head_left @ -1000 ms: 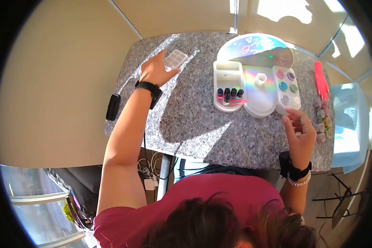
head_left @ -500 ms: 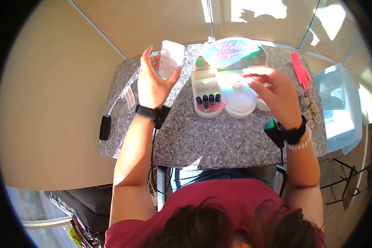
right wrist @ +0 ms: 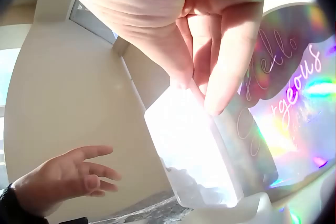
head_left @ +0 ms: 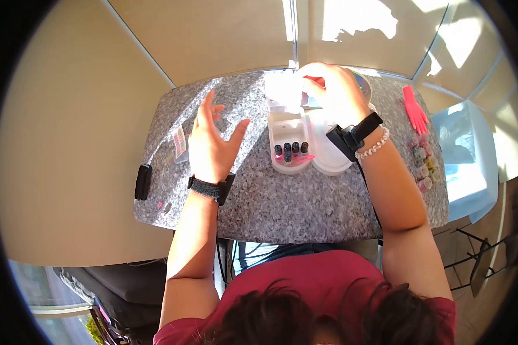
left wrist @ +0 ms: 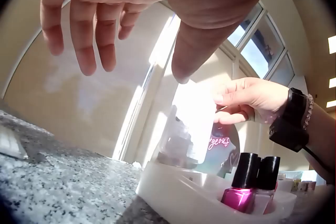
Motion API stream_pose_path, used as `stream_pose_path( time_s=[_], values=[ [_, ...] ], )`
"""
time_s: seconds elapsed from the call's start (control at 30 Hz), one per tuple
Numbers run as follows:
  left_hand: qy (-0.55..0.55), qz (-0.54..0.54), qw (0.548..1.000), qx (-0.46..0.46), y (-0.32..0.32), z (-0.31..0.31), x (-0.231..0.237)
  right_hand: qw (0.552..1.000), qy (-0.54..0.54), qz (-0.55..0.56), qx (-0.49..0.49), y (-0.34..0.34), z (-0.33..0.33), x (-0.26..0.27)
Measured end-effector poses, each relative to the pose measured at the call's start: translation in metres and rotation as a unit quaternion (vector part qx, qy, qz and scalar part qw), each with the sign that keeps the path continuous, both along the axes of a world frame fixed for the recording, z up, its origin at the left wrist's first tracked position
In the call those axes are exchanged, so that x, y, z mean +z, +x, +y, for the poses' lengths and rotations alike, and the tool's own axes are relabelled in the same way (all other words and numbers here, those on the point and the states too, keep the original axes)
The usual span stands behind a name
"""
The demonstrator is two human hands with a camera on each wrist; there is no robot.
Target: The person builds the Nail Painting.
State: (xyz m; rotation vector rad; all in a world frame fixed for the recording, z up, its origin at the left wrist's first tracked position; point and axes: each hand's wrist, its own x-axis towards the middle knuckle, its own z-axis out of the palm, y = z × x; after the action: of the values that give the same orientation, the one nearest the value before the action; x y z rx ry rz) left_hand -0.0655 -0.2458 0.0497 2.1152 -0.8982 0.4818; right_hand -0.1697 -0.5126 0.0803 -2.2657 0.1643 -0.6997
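Observation:
My right hand [head_left: 341, 95] pinches a flat, whitish plastic case [right wrist: 191, 148] by its upper edge, between thumb and fingertips. The case is tilted upright and bright with glare, close over the back left of a white nail-set organizer [head_left: 272, 129]. Behind it stands the organizer's shiny rainbow sign [right wrist: 294, 92] with "Hello Gorgeous" lettering. My left hand [head_left: 213, 150] is in the air left of the organizer, fingers spread, holding nothing. Several black-capped nail polish bottles [head_left: 288, 150] stand in the organizer's front left section, with a pink strip [head_left: 303, 159] beside them.
At the table's left lie a clear pack with pink pieces [head_left: 180, 142] and a black case [head_left: 143, 181]. A pink hand form [head_left: 414, 109] and several small jars [head_left: 425, 167] are along the right side. A translucent blue bin [head_left: 466, 155] stands beyond the table.
The left hand lifted the plastic case from the table's back left and has let it go. The right hand came up and left across the organizer and now holds the case.

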Motion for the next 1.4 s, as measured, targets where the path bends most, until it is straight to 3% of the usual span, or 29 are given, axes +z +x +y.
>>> stream_pose_path(
  time_s=[0.03,0.13,0.17,0.23,0.47,0.6,0.67,0.73,0.8,0.9,1.07,1.17,1.23,1.4],
  values=[
    [-0.007,-0.008,1.0,0.009,0.011,0.006,-0.007,1.0,-0.018,-0.006,-0.008,0.001,0.001,-0.003],
    [0.138,-0.032,0.985,0.102,0.04,0.033,-0.021,0.999,-0.045,-0.006,-0.017,-0.001,0.011,-0.002],
    [0.141,-0.032,0.983,0.111,0.05,0.042,-0.026,0.998,-0.055,-0.002,-0.023,0.0,0.015,-0.002],
    [0.231,0.026,0.965,0.124,0.068,0.059,-0.036,0.997,-0.072,0.009,-0.025,0.005,0.013,-0.012],
    [0.289,0.097,0.951,0.05,0.106,0.089,-0.059,0.986,-0.142,0.009,-0.091,0.0,0.016,-0.014],
    [0.302,0.116,0.945,0.043,0.106,0.078,-0.054,0.985,-0.143,-0.021,-0.097,-0.01,0.021,-0.004],
    [0.318,0.092,0.94,0.086,0.1,0.068,-0.052,0.988,-0.124,-0.04,-0.084,-0.014,0.027,-0.001],
    [0.276,0.08,0.954,0.085,0.089,0.056,-0.048,0.996,-0.045,-0.07,-0.024,-0.015,0.031,0.0],
    [0.233,0.068,0.966,0.086,0.07,0.04,-0.034,0.997,-0.059,-0.048,-0.006,-0.015,0.035,0.001],
    [0.083,-0.017,0.996,-0.013,0.027,0.007,-0.002,0.989,0.091,-0.031,0.111,-0.009,0.043,-0.008],
    [0.003,-0.105,0.992,-0.067,-0.009,-0.035,-0.001,0.986,0.11,-0.094,0.085,-0.002,0.048,-0.019],
    [0.002,-0.088,0.991,-0.097,-0.001,-0.031,0.0,0.991,0.072,-0.08,0.074,-0.004,0.032,-0.02],
    [0.044,-0.043,0.998,-0.034,0.023,-0.015,-0.001,0.998,-0.014,-0.023,0.061,-0.005,0.023,-0.016],
    [0.202,-0.031,0.959,0.198,0.09,0.061,-0.024,0.992,-0.08,-0.076,0.057,0.002,0.013,-0.037]
  ],
)
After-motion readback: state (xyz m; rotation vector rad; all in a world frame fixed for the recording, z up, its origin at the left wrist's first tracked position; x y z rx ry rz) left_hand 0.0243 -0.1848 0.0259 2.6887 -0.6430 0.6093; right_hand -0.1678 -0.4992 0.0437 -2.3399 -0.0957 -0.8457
